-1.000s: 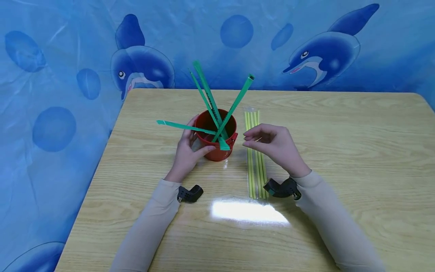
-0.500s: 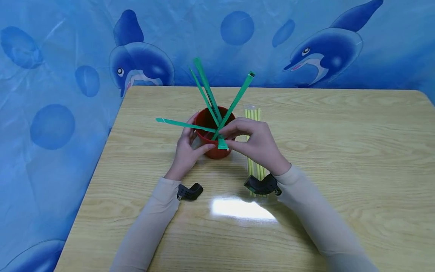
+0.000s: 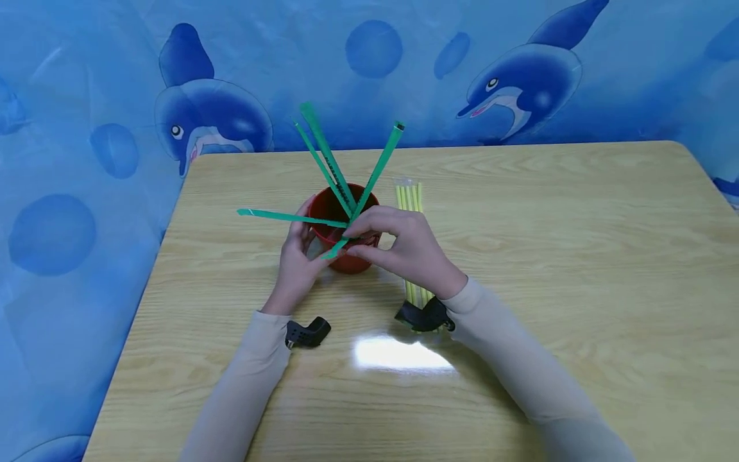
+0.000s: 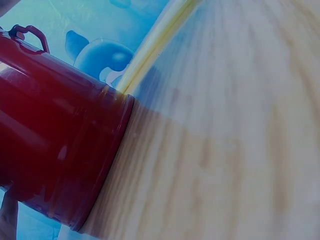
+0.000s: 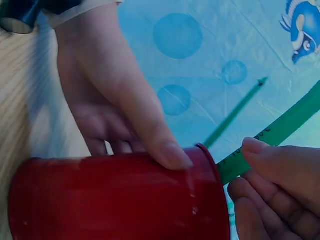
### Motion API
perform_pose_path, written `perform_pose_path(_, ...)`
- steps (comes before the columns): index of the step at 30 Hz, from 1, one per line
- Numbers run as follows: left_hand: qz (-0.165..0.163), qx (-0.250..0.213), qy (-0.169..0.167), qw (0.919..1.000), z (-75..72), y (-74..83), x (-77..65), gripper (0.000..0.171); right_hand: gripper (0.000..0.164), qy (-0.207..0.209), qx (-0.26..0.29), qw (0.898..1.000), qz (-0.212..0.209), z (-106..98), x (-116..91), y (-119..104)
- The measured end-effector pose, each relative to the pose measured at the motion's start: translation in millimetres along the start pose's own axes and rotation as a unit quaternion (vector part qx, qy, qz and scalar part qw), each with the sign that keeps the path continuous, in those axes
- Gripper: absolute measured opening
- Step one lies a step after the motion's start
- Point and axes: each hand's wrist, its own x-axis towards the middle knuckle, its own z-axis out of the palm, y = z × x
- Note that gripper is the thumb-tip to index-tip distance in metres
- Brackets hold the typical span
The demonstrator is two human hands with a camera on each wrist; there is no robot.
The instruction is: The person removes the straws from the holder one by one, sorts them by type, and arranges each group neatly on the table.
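Blue dolphin backdrop, wooden table, red bucket on it. Yellow sticks lie bundled just beside, seemingly untouched so far. Left hand grips the bucket; right hand pinches one green stick at its mouth, other green sticks already in, so partway-ish.

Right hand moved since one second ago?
Yes: in the head view, the right hand has moved left relative to the yellow straws, over to the red bucket.

left grip: curved round left side of red bucket, thumb in front | right grip: thumb and fingers pinching above bucket's near rim | forearms: sleeved, nearside of bucket
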Motion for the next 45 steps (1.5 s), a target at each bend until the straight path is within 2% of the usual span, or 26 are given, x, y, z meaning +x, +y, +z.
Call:
perform_pose_path(4, -0.012, -0.013, 0.000, 0.9999, -0.1, 0.8, 0.1, 0.080, 0.019, 0.000, -0.020, 1.000, -0.010, 8.0, -0.7, -0.2)
perform_pose_path(11, -0.009, -0.032, -0.001, 0.9994, -1.0, 3.0, -0.4, 0.079, 0.016, 0.036, -0.061, 0.996, -0.054, 25.6, 4.4, -2.1)
perform_pose_path(15, -0.010, -0.060, -0.007, 0.9981, 0.0, 3.3, -0.3, 0.078, 0.018, 0.046, -0.067, 0.995, -0.056, 31.5, 9.1, -4.5)
perform_pose_path(22, -0.024, -0.054, -0.004, 0.9983, 0.5, 1.3, -0.6, 0.077, 0.008, 0.050, -0.093, 0.992, -0.062, 32.0, 12.1, -7.5)
perform_pose_path(29, -0.002, -0.013, 0.007, 0.9999, -1.1, 0.2, -2.3, 0.080, 0.012, 0.101, -0.037, 0.992, -0.071, 13.7, 11.9, -11.4)
perform_pose_path(34, -0.005, -0.008, 0.006, 0.9999, 1.0, -0.4, -2.7, 0.081, 0.012, 0.143, 0.039, 0.988, -0.033, -9.4, 5.8, -16.0)
perform_pose_path(38, -0.005, -0.005, 0.010, 0.9999, 1.7, -0.7, -2.6, 0.083, 0.009, 0.188, 0.119, 0.975, 0.020, -29.6, -4.4, -18.0)
perform_pose_path(41, -0.001, -0.004, 0.011, 0.9999, 1.3, 0.0, -2.6, 0.083, 0.009, 0.230, 0.165, 0.958, 0.045, -43.2, -11.4, -17.7)
perform_pose_path(45, 0.004, -0.004, 0.011, 0.9999, 0.0, 1.3, -2.6, 0.082, 0.010, 0.274, 0.232, 0.932, 0.050, -58.3, -17.6, -17.2)
